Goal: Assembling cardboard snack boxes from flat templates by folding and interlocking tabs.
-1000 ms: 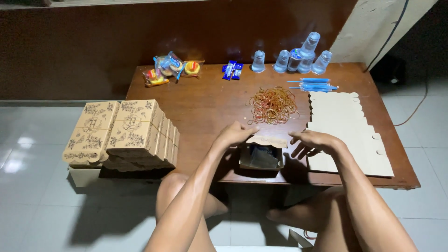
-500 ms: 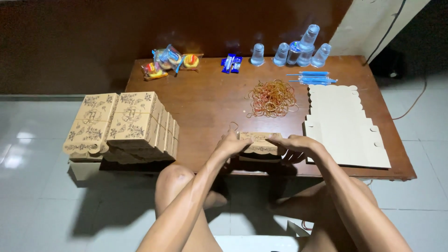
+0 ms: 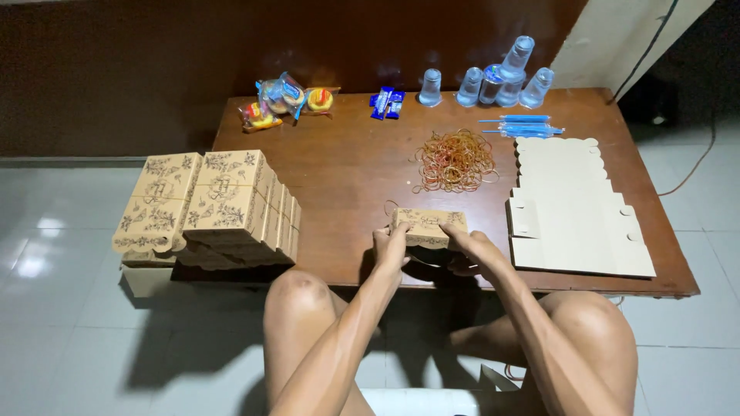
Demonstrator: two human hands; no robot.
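Observation:
A small brown cardboard box with a dark printed pattern sits closed at the near edge of the wooden table. My left hand grips its left end. My right hand holds its right end and lower front. A single rubber band lies on the table just behind the box's left corner. The box's underside is hidden by my hands.
A stack of finished patterned boxes overhangs the table's left end. Flat unfolded box blanks lie at right. A heap of rubber bands sits mid-table. Snack packets, blue sachets, plastic water cups and blue straws line the far edge.
The box was open with its lid up a second ago; its lid has come down and it now stands closed between my hands, which shifted to its ends.

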